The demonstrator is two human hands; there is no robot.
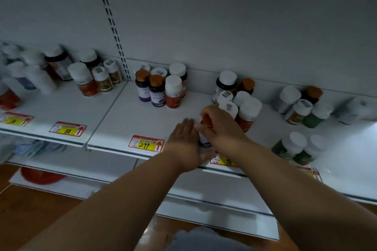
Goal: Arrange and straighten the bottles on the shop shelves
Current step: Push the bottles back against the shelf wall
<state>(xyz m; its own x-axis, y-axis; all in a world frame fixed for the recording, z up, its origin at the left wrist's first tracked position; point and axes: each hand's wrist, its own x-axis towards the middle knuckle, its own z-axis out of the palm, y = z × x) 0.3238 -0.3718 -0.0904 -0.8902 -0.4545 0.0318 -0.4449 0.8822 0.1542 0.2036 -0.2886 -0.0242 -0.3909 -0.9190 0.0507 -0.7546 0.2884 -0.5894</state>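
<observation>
- Hands first: my right hand point(219, 126) was curled over the top of a small bottle point(204, 140), fingers and thumb wrapped round its orange cap point(207, 122).
- My left hand point(186, 144) lay with its fingers straight, flat against the bottle's left side, steadying it and gripping nothing.
- The bottle stood near the front edge of the white shelf point(130, 114), just behind a price tag point(223, 160) that my left hand partly hid. Only a strip of its pale label and dark base showed between my hands, so I could not tell whether it stood quite upright.
- I judged it light and rigid, a plastic pill bottle with a smooth, probably slippery wall; its ridged cap looked the surer place to hold, with the flat palm on the side to turn and square it.
- Just behind my right hand stood a cluster of white-capped bottles point(247, 112), close enough that I thought a careless shove could topple them.
- Further left, well apart, a tidy group of purple-labelled bottles point(157, 92) with matching orange caps stood by a red one; I took that as the likely home for mine.
- At the far right stood green bottles point(289, 149); at the far left, a blurred mixed lot point(81, 77). The tag reading 299 point(145, 144) sat left of my hands.
</observation>
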